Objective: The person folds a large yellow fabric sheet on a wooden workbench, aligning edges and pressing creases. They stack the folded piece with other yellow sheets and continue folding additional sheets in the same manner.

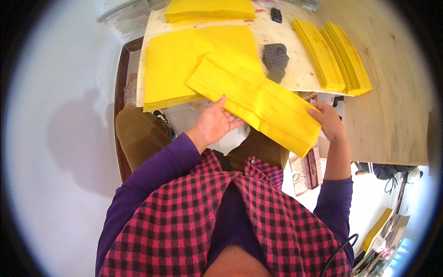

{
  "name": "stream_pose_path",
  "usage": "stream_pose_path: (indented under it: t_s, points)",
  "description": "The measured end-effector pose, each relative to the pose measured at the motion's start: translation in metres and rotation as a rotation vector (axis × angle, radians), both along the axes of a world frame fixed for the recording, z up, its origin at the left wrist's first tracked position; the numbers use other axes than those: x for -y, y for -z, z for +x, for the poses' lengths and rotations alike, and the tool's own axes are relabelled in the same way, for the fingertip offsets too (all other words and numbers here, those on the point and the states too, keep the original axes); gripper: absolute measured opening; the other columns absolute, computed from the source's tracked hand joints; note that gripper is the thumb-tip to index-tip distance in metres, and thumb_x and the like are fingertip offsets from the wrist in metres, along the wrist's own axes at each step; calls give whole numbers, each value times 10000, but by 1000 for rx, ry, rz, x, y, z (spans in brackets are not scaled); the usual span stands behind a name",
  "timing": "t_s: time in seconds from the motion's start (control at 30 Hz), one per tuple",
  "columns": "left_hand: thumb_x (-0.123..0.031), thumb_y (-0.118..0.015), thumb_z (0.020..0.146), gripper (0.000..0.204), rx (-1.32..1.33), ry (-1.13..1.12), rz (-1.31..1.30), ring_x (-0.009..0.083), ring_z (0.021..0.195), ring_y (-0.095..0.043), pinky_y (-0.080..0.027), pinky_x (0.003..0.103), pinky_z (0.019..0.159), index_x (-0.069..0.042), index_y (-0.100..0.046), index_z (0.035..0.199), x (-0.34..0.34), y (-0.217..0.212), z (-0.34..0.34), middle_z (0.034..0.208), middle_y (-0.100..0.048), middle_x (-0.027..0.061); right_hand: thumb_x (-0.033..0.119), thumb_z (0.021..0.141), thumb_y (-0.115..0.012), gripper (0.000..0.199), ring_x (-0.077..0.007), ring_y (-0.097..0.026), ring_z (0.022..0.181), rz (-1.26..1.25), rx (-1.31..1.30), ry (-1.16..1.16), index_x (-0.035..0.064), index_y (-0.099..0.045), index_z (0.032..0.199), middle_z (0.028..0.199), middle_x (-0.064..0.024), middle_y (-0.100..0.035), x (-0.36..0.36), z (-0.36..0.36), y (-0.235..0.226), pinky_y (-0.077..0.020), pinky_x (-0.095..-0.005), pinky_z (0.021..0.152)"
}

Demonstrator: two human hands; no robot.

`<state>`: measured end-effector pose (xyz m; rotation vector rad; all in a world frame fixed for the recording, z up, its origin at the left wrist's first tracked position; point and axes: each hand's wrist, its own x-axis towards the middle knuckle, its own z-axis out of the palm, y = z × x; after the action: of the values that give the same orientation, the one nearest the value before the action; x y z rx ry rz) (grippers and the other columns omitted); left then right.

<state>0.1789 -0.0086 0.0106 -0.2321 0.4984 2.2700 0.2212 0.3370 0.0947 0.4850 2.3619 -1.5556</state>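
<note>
A folded stack of yellow cloth (258, 99), long and narrow, lies slantwise in front of me. Its far left end overlaps a wide pile of flat yellow sheets (170, 60). My right hand (328, 121) grips the stack's right end, with the thumb on top and the other fingers hidden underneath. My left hand (214, 122) is palm up at the near edge, fingers stretched out and thumb apart, touching the cloth. The stack's right part reaches past the table's edge, above my lap.
Two folded yellow bundles (319, 55) lie side by side at the table's right. Between them and the sheets are a crumpled dark grey cloth (275, 57) and a small black object (276, 15). Another yellow pile (210, 9) sits at the back. A wooden panel (387, 92) stands right.
</note>
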Motion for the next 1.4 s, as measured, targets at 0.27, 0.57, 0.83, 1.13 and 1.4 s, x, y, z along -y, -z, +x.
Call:
stream_pose_path:
  t_s: [0.27,0.57,0.83,1.13,1.4]
  points:
    - [-155,-533,952,425,60,-175,-113,279,1258,-460,-344,443,1084,-39,-416,1344,-42,16,5,1362,-485,115,76,869,-635,190,-109,-599,805,-182,-69,223,-14,-613,1035,910,-46,-646,-13,91,26,-479,-228,774]
    - [-92,-535,945,380,-122,-186,-192,226,1224,-490,-390,390,1041,-72,-465,1318,-66,-11,2,1329,-517,57,44,842,-685,227,-114,-604,817,-673,-244,593,-20,-603,1044,921,-43,-646,4,140,78,-484,-242,746]
    - [-57,-548,924,399,-446,-140,-162,228,1229,-484,-389,400,1037,-72,-461,1313,-136,-88,-54,1322,-518,63,41,875,-642,199,-126,-606,856,-616,-591,725,-25,-587,1055,952,-54,-639,-32,112,51,-490,-258,783]
    - [-58,-553,924,326,-640,-40,-66,237,1153,-554,-442,381,988,-39,-516,1247,-287,-136,-206,1260,-574,83,78,907,-598,317,-191,-624,950,-540,-752,887,-86,-523,1168,1064,-143,-621,-119,-7,0,-507,-302,842]
    - [-44,-545,925,282,-583,17,-288,256,1131,-561,-465,373,969,-7,-511,1203,-378,-92,-332,1227,-577,102,121,880,-632,509,-223,-624,969,-514,-710,928,-132,-432,1273,1114,-187,-605,-191,-103,28,-513,-297,814]
